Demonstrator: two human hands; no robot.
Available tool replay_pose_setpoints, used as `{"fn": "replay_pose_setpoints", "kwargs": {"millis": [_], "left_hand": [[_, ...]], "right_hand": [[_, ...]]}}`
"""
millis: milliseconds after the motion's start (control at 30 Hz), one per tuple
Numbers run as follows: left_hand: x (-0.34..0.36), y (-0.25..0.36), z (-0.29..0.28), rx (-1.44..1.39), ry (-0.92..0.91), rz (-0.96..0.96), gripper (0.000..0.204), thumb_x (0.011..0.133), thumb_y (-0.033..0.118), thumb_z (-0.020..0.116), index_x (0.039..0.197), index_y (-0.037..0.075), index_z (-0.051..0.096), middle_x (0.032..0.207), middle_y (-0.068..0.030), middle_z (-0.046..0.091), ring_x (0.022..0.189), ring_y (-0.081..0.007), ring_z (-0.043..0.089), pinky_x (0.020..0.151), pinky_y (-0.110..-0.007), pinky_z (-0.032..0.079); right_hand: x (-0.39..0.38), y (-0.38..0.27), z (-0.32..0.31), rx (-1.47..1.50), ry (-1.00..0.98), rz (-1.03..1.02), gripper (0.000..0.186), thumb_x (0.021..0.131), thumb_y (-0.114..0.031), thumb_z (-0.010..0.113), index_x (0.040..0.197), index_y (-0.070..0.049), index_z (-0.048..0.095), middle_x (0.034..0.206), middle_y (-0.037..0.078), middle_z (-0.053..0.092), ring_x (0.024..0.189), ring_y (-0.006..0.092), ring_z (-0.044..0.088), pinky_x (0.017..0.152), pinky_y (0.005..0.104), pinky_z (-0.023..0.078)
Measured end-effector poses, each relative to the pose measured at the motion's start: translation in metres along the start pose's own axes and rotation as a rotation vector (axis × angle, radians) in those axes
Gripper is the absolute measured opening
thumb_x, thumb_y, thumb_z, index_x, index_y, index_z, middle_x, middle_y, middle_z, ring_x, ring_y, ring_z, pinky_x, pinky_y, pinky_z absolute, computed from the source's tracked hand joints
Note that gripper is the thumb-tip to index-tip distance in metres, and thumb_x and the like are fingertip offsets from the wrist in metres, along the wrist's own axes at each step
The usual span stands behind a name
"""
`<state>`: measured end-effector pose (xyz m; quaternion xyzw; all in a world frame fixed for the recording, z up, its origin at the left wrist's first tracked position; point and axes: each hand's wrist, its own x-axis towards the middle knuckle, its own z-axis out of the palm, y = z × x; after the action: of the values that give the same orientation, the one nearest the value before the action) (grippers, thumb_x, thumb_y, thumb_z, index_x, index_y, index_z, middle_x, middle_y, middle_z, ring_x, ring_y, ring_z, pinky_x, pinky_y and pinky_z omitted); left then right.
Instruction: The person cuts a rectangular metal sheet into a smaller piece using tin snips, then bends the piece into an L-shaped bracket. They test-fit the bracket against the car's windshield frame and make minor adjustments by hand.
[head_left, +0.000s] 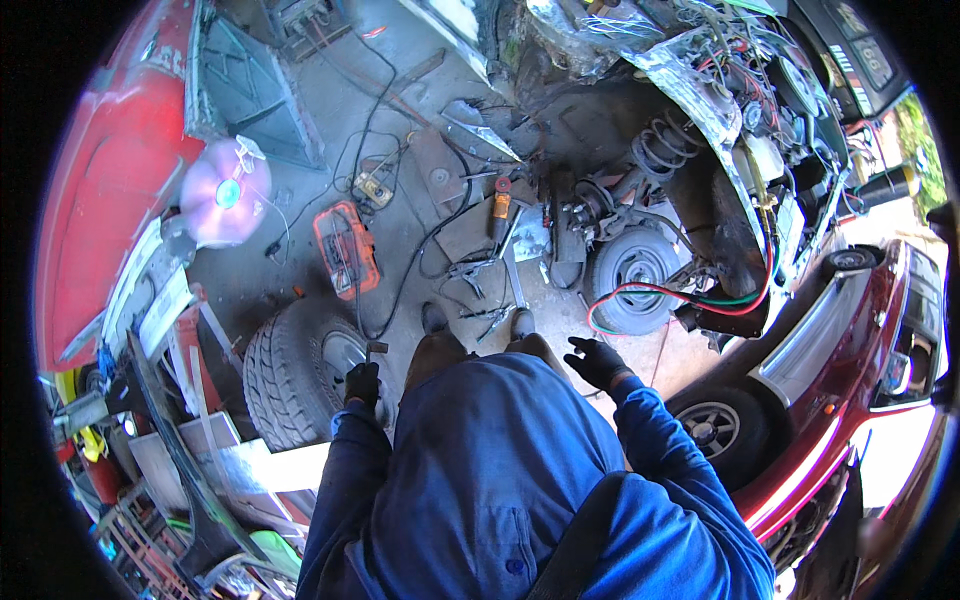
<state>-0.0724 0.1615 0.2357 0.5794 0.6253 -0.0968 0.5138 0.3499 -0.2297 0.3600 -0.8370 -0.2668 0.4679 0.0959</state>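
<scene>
My left hand point(362, 384), in a black glove, is closed round the handle of a hammer point(377, 348), whose small metal head stands up past the fingers. Beside that hand lies a large wheel with a knobbly tyre point(290, 375). My right hand point(598, 363), also in a black glove, reaches out with its fingers apart and nothing in them. On the floor ahead of my shoes are pliers-like tools point(468, 270), an orange-bodied tool point(501, 208) and a flat metal bar point(514, 275).
An orange toolbox point(346, 250) lies open at the left, with black cables point(405, 290) trailing past it. A fan point(227, 193) stands by a red car panel point(110, 190). At the right are a stripped vehicle front with a coil spring point(665, 140), a wheel point(633, 280) and a dark red car point(850, 385).
</scene>
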Motion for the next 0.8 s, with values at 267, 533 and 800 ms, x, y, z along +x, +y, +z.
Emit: {"fn": "replay_pose_setpoints", "kwargs": {"millis": [267,533,800], "left_hand": [[0.073,0.033,-0.051,0.095,0.007,0.012,0.042,0.096,0.045,0.065,0.091,0.004,0.073,0.073,-0.0122,0.068,0.063,-0.0266,0.065,0.06,-0.046,0.052],[0.122,0.052,-0.046,0.345,-0.112,0.277,0.048,0.092,0.044,0.071,0.1,-0.003,0.075,0.092,-0.0224,0.076,0.085,-0.0341,0.073,0.075,-0.05,0.055],[0.116,0.092,-0.025,0.434,-0.008,0.385,0.06,0.091,0.045,0.067,0.134,0.003,0.067,0.127,-0.0268,0.072,0.12,-0.0463,0.066,0.1,-0.053,0.051]], "right_hand": [[-0.014,-0.059,0.019,0.059,0.113,-0.013,0.062,0.096,-0.039,0.072,0.149,-0.009,0.06,0.125,0.023,0.073,0.116,0.041,0.071,0.102,0.0472,0.056],[-0.029,-0.08,0.014,0.111,0.214,0.035,0.063,0.096,-0.043,0.069,0.148,-0.011,0.06,0.124,0.025,0.073,0.112,0.0434,0.071,0.098,0.0495,0.056],[-0.015,-0.074,-0.029,0.172,0.22,-0.03,0.057,0.098,-0.037,0.069,0.146,-0.007,0.062,0.124,0.024,0.074,0.113,0.0408,0.072,0.1,0.0469,0.057]]}}
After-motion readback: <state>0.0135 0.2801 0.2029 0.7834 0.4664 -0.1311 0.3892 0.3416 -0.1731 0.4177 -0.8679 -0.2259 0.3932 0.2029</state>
